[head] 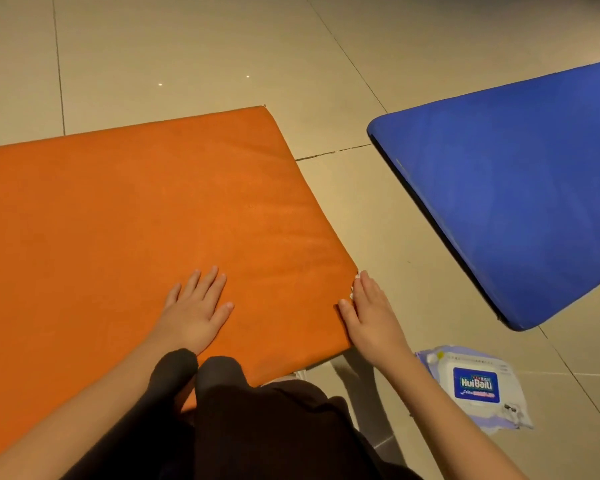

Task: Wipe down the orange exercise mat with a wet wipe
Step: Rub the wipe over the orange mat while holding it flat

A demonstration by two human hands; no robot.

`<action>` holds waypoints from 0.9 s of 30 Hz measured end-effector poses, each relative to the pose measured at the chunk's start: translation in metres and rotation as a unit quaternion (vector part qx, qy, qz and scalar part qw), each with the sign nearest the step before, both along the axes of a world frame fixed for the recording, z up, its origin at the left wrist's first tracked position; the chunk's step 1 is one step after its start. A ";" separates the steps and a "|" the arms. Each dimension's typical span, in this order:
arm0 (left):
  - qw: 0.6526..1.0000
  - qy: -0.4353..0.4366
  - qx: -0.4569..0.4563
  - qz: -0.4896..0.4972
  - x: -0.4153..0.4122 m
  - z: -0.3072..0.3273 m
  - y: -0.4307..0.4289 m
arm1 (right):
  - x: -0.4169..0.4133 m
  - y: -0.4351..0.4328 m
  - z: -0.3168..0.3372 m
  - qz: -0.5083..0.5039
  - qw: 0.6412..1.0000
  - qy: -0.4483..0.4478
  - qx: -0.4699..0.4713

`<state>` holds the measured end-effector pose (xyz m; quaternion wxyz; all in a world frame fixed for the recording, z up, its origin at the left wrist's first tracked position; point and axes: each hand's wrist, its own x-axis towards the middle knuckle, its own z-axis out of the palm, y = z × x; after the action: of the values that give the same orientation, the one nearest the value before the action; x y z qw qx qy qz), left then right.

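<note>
L hand (196, 306): flat, palm down, fingers spread, on top of orange mat (136, 220), lower centre. R hand (371, 313): fingers straight + pressed together along mat's R edge, thumb on the top face. It presses the wet wipe (355, 282) onto the edge; only a white scrap shows at the fingertips. Mat lies flat on tile floor (187, 46), long axis approx left-right, running off frame left; short edge faces right. Dark-clad knees (201, 379) on near edge. Wipe pack (475, 386) lower right on floor. Blue mat (516, 185) upper right, apart from the orange one.
</note>
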<state>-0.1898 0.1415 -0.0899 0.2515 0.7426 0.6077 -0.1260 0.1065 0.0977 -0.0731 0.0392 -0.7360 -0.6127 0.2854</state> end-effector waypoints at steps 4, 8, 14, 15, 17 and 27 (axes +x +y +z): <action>1.000 -0.002 0.003 -0.003 0.002 0.003 -0.003 | 0.002 -0.018 0.010 0.102 0.995 0.000 -0.006; 1.000 -0.011 0.007 -0.004 -0.001 0.005 -0.003 | 0.005 0.019 0.005 0.067 0.998 0.010 -0.014; 1.000 0.001 0.007 -0.008 -0.001 0.004 -0.004 | -0.029 0.037 -0.003 0.114 0.993 -0.022 -0.015; 1.000 -0.006 0.008 -0.007 -0.001 0.004 -0.004 | -0.026 0.037 -0.001 0.137 0.990 -0.027 -0.015; 1.000 -0.022 0.009 -0.001 -0.001 0.004 -0.005 | -0.015 0.045 -0.002 0.148 0.988 -0.035 -0.013; 0.999 -0.003 -0.009 -0.044 -0.002 0.013 0.011 | -0.049 0.070 -0.005 0.176 0.983 -0.045 -0.011</action>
<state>-0.1914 0.1524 -0.0770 0.2541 0.7668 0.5725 -0.1404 0.0578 0.1677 -0.0779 -0.0476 -0.6292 -0.7307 0.2608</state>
